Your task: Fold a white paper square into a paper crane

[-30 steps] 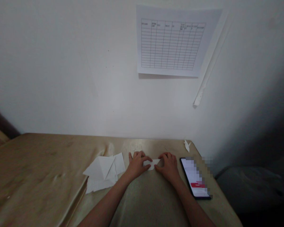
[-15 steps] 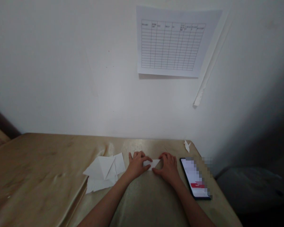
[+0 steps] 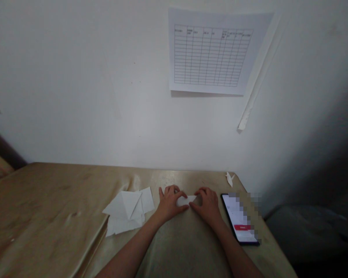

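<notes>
A small folded white paper piece (image 3: 186,200) lies on the tan table (image 3: 60,216) between my hands. My left hand (image 3: 170,201) presses on its left end, fingers curled over it and thumb at its lower edge. My right hand (image 3: 208,204) presses its right end with bent fingers. Both forearms reach in from the bottom of the view. Most of the paper is hidden under the fingers.
A loose pile of folded white sheets (image 3: 127,211) lies left of my hands. A lit phone (image 3: 240,223) rests at the right table edge. A tiny white paper figure (image 3: 229,178) stands near the back right corner. A printed table sheet (image 3: 213,54) hangs on the wall.
My hands have drawn slightly closer together over the paper, covering more of it. Otherwise the scene is the same.
</notes>
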A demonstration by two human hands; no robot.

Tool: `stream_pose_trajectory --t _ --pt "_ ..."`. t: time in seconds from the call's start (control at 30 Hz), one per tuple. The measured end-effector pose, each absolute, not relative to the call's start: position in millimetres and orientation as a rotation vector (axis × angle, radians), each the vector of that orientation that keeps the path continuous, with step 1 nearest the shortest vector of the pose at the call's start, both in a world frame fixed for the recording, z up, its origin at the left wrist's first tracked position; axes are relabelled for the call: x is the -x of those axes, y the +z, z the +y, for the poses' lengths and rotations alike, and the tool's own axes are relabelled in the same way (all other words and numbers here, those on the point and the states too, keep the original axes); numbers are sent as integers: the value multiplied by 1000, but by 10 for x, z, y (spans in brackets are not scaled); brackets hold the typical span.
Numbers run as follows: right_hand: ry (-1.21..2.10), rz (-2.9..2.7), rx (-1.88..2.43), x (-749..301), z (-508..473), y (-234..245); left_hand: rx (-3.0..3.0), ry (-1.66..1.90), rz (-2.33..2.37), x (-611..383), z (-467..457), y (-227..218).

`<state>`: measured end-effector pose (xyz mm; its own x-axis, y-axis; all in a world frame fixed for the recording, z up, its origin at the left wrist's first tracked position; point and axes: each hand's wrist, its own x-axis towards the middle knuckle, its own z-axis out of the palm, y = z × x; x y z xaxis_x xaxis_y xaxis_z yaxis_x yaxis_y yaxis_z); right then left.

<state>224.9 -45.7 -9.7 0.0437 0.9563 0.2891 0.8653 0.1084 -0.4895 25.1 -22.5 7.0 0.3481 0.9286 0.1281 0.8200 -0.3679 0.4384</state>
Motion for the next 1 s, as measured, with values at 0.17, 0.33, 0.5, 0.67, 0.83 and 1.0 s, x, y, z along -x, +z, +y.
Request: stream_pose_trajectory --t 0.17,0.33,0.5,0.67,0.83,1.0 --pt "120 -1866 1788 -2186 -481 -53 -2303 510 1573 -268 -218 63" --pt "95 -1867 1817 -2191 -444 -33 -2301 500 1577 -269 -211 72" --pt "86 -1840 1864 -2194 -402 -20 -2303 460 1579 -271 -211 87" --pt "87 -1833 1881 -2232 -342 -54 -2301 465 1585 -272 -204 75" --pt "108 -1808 1869 -2297 -300 -107 -2296 473 1584 -270 -202 67" --pt "141 -1809 1807 -2342 -298 -154 -2303 500 1582 -269 -212 61"
